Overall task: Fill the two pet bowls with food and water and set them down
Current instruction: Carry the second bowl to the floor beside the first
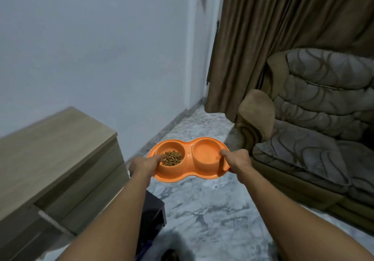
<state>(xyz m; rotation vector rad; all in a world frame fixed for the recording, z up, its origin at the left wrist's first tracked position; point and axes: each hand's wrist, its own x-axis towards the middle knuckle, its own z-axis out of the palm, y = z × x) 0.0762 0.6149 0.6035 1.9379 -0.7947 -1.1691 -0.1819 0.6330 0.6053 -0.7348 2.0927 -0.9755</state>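
Together, our left hand point(144, 164) and right hand point(235, 160) close their fingers on opposite ends of the orange plastic double pet bowl point(188, 160), held above the grey marble floor point(212, 210), brown kibble point(172, 157) filling its left cup.

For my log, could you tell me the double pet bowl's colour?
Orange, plain; the double pet bowl shows in the head view.

Pale blue-white painted wall point(91, 44) at left. Low light-wood cabinet point(50, 149) stood against it. Grey-white marbled stone floor point(212, 210) ran between. Brown pleated curtain point(273, 28) hung in the corner; grey-brown patterned upholstered sofa point(315, 123) stood beside it (armrest tan).
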